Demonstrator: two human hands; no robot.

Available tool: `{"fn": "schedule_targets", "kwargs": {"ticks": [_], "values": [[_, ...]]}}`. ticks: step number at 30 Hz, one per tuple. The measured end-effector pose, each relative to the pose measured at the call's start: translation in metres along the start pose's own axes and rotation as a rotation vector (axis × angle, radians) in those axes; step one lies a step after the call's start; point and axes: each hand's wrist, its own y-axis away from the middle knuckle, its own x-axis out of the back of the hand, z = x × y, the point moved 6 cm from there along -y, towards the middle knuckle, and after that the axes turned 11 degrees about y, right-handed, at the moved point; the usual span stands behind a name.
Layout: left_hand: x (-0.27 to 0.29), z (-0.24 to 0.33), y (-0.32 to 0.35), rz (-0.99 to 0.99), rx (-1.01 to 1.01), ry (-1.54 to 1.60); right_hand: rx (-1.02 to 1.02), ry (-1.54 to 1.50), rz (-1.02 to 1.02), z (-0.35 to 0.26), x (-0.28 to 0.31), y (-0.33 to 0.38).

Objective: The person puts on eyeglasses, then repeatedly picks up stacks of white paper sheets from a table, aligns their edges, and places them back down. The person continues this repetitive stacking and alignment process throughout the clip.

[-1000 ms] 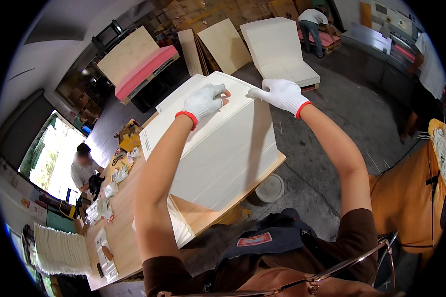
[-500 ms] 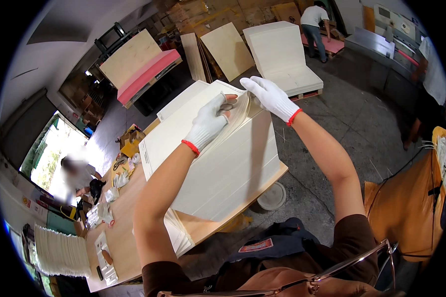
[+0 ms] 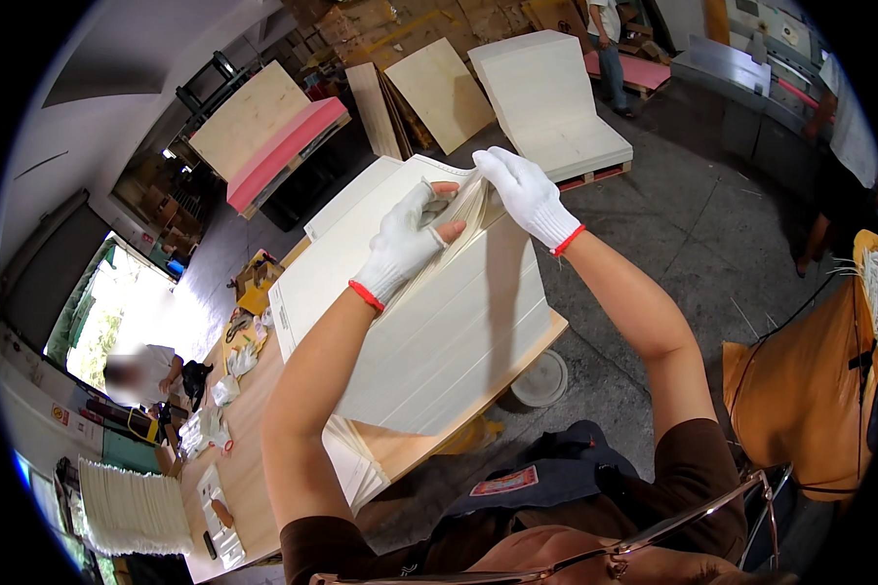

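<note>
A tall stack of large white paper sheets (image 3: 439,331) stands on a wooden table in front of me. My left hand (image 3: 403,244), in a white glove with bare fingertips and a red cuff, lies on the top sheets near their right edge. Its thumb and forefinger are apart. My right hand (image 3: 529,195), gloved the same way, is closed around the far right corner of the upper sheets. Below that corner, the sheet edges (image 3: 473,219) bend up and fan apart between my hands. The right fingertips are partly hidden by the glove and paper.
The wooden table (image 3: 254,468) holds plastic bags (image 3: 205,429) and more paper at left. A lidded white bucket (image 3: 539,378) sits on the floor by the table. Beyond are a white paper pile (image 3: 576,146) on a pallet and leaning boards (image 3: 442,93). Other people work around.
The view has shifted slightly. My left thumb is stretched further out, and my right hand still grips the corner. The person at left bends lower; the one at the back has straightened up.
</note>
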Motion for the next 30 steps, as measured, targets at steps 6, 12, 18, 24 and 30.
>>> {"fn": "schedule_targets", "kwargs": {"ticks": [6, 12, 18, 24, 30], "values": [[0.005, 0.003, 0.003, 0.071, -0.093, 0.001, 0.013, 0.16, 0.01, -0.003, -0.001, 0.001], [-0.01, 0.01, 0.007, 0.019, 0.132, -0.141, 0.031, 0.15, 0.026, -0.001, 0.0, 0.0], [-0.005, 0.007, 0.005, 0.053, -0.009, -0.179, 0.009, 0.129, -0.002, -0.001, -0.002, 0.0], [-0.005, 0.019, 0.009, 0.046, 0.011, -0.293, 0.016, 0.082, 0.033, 0.003, -0.002, 0.001], [0.001, 0.012, 0.007, 0.044, 0.0, -0.291, -0.009, 0.152, 0.028, 0.002, -0.003, 0.0]]}}
